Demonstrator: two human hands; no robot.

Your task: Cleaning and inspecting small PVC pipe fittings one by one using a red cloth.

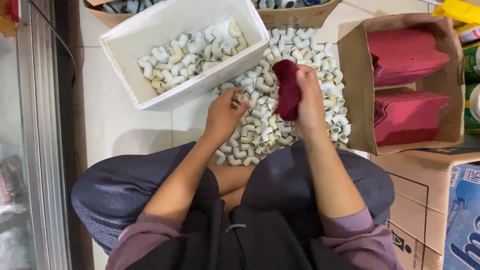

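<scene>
Person sitting cross-legged on tile floor, head cam looking down.

Right hand is gripping a dark red cloth, fingers curled tight around it, cloth hanging down over the pile of white elbow pipe fittings on the floor in front of the knees.

Left hand is reaching into the near-left edge of that pile, fingers bent and pinching at a fitting; can't tell if it's fully gripped or just touched, fingertips partly hidden.

Containers:
- White foam box, sitting tilted just left of the pile, touching it at the lower corner. Holding more white and cream elbow fittings, approx a single loose layer, bunched toward the right side of the box.
- Open cardboard box on the right, right beside the pile. Two compartments w/ stacks of flat red sheets, upper stack fanning out a bit.
- Cardboard box at top centre, behind the pile, contents mostly cut off.
- Closed cardboard carton bottom right, next to the right knee.

Cans and a yellow pack at far right edge, too cropped to ID.
</scene>
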